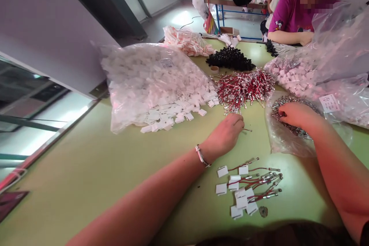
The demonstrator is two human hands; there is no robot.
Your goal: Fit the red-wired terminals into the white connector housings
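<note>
My left hand (pixel 226 133), with a bracelet on its wrist, is closed just above the table. A short red wire (pixel 247 130) with a metal end sticks out from its fingers. My right hand (pixel 296 114) reaches into an open clear plastic bag (pixel 278 144) of small shiny metal parts (pixel 296 130). Its fingers are curled together, and whatever they pinch is hidden. Beyond my left hand lies a heap of red wires (pixel 245 86) with metal ends. Nearer me are several red wires with white plastic covers (pixel 241 198) at one end and shiny tips at the other.
A big clear bag (pixel 150 80) spills white plastic pieces on the left. Black parts (pixel 230 59) and pinkish-white parts (pixel 184 42) are piled behind. Another bag of white parts (pixel 300 75) stands right. A person in purple (pixel 294 15) sits across the green table (pixel 115 173).
</note>
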